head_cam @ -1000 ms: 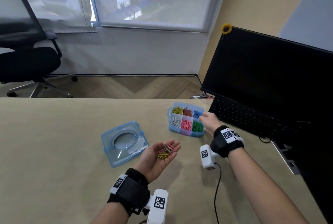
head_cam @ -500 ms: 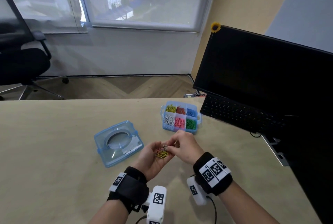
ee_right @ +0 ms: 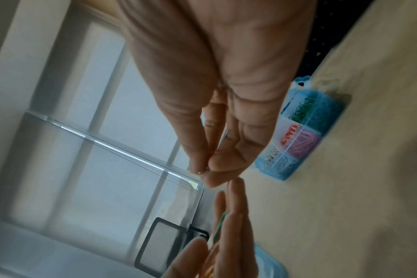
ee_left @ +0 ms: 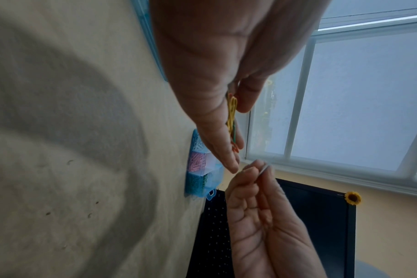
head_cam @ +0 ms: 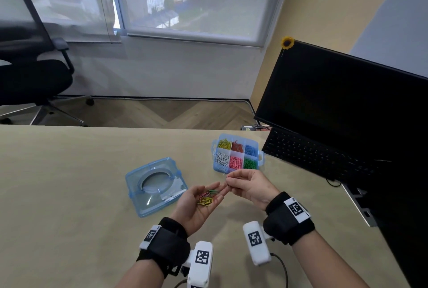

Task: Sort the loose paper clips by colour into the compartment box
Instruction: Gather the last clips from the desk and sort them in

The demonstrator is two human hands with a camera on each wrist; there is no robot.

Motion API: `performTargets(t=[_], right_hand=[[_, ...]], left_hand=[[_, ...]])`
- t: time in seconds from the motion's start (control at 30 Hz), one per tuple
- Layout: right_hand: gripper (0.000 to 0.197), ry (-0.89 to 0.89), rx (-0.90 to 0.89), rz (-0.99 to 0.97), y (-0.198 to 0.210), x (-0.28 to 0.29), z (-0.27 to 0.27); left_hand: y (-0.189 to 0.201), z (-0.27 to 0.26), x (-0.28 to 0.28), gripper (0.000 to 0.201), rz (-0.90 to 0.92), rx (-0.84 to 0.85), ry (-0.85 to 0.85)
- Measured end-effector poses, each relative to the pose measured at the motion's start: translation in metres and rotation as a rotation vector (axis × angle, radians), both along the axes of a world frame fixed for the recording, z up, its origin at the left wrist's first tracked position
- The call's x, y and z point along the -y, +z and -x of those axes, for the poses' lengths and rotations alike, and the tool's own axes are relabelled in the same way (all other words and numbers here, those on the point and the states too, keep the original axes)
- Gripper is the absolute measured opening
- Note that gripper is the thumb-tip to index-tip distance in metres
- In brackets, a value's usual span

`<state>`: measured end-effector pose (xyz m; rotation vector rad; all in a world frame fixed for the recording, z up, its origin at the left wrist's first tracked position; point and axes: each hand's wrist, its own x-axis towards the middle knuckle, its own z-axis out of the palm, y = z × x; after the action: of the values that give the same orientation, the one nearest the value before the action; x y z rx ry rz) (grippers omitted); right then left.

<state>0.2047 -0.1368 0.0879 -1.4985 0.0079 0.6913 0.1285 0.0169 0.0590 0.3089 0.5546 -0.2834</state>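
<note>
My left hand (head_cam: 196,204) lies palm up above the table, fingers relaxed, carrying several loose paper clips (head_cam: 205,199) in yellow, pink and green. Just right of its fingertips my right hand (head_cam: 229,180) pinches one small clip (ee_left: 262,170) between thumb and forefinger; I cannot tell its colour. The blue compartment box (head_cam: 260,156) stands open a little beyond both hands, with yellow, red and blue clips in the back row and white, pink and green in the front row. In the right wrist view the box (ee_right: 321,105) shows beyond the pinching fingertips (ee_right: 217,165).
The box's clear blue lid (head_cam: 155,185) lies on the tan table (head_cam: 69,195) left of my hands. A black keyboard (head_cam: 312,155) and a dark monitor (head_cam: 335,102) fill the right side. An office chair (head_cam: 27,67) stands beyond the table's far edge.
My right hand came back from the box to my left palm, pinched a clip there, and now holds it just off the left fingertips. The left hand stayed palm up.
</note>
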Motion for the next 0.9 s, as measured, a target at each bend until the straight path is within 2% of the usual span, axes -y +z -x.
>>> performTargets(t=[0.1,0.27,0.4,0.5,0.73,0.8,0.9], right_hand=[[0.009,0.004,0.006,0.058,-0.006,0.002,-0.011],[0.012,0.019,0.153,0.423,-0.023,0.006,-0.049],[0.015,-0.055,0.238,0.516,-0.03,-0.016,-0.088],[0.004,-0.04,0.284,0.577,-0.035,-0.036,-0.11],[0.023,0.071,0.539,0.985,-0.042,-0.037,-0.113],[0.029,0.123,0.664,0.966,-0.036,-0.038,-0.1],[0.02,0.26,0.797,0.718,-0.014,-0.044,-0.06]], left_hand=[[-0.001,-0.002,-0.003,0.04,-0.012,-0.011,0.002],[-0.009,-0.004,-0.011,0.037,-0.034,-0.059,0.04],[-0.015,-0.003,-0.018,0.036,-0.032,-0.081,0.076],[-0.019,-0.005,-0.021,0.037,-0.033,-0.085,0.077],[-0.018,-0.01,-0.024,0.044,-0.003,0.003,0.054],[-0.017,-0.012,-0.025,0.045,0.008,0.015,0.061],[-0.019,-0.015,-0.025,0.046,0.035,0.009,0.103]])
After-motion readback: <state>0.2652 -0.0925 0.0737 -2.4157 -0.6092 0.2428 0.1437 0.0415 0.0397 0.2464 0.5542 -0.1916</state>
